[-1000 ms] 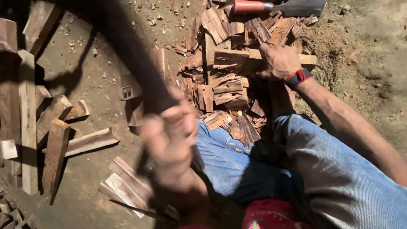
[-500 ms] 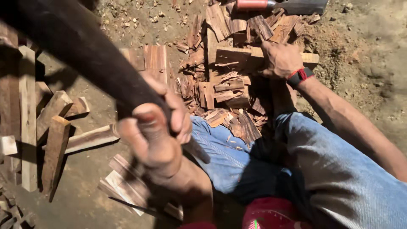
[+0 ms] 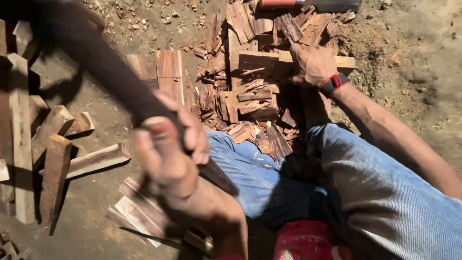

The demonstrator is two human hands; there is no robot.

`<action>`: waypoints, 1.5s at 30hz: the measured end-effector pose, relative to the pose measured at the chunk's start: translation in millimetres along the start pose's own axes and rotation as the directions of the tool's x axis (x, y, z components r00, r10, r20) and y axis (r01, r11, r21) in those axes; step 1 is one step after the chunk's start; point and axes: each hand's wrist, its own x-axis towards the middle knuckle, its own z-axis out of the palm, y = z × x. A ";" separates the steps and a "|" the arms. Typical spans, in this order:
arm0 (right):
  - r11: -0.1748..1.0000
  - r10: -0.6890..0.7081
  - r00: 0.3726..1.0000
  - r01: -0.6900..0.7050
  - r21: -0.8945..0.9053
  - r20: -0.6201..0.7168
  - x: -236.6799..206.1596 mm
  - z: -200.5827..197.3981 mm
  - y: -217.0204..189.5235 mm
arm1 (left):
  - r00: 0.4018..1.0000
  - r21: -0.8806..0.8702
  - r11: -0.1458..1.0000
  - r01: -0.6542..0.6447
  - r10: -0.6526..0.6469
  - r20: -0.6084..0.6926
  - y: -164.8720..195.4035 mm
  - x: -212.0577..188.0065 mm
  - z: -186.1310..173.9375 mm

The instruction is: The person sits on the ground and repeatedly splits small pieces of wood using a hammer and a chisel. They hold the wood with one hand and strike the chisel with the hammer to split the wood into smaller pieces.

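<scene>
Now left hand (image 3: 166, 154) nearer, handle (image 3: 96, 58) higher.

Two hands (image 3: 168, 149), one dark handle (image 3: 96, 62), one red wristband (image 3: 334, 83), many split wood pieces (image 3: 250, 96).

Split wood slats (image 3: 57, 168) lying left; red-handled tool (image 3: 308, 4), prob. axe, top edge; dirt ground (image 3: 414, 43).

My left hand (image 3: 168, 154) is gripping a dark tool handle (image 3: 96, 62); my right hand (image 3: 310, 65) is pressing a wood billet (image 3: 260, 60) amid split wood pieces (image 3: 250, 101).
</scene>
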 end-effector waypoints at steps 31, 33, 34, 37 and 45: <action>0.992 -0.125 0.974 0.126 -0.009 -0.189 2.7 -4.5 -1.6 | 0.982 0.556 0.825 0.095 -0.171 0.085 -57.3 3.2 49.7; 0.994 -0.108 0.983 0.110 0.003 -0.150 2.7 -4.5 -0.7 | 0.990 0.421 0.905 -0.062 0.001 0.144 -35.7 5.8 50.3; 0.993 -0.115 0.978 0.120 0.017 -0.172 2.9 -4.6 -1.0 | 0.983 0.303 0.944 -0.131 0.086 0.160 -28.6 8.7 49.1; 0.990 -0.118 0.981 0.128 0.053 -0.152 0.9 -5.0 -2.2 | 0.991 0.186 0.983 -0.015 -0.010 0.132 -38.2 13.6 51.8; 0.984 -0.173 0.926 0.179 -0.012 -0.335 -1.7 -7.1 -2.9 | 0.852 0.149 0.839 0.523 -0.517 -0.077 -89.6 -1.9 43.8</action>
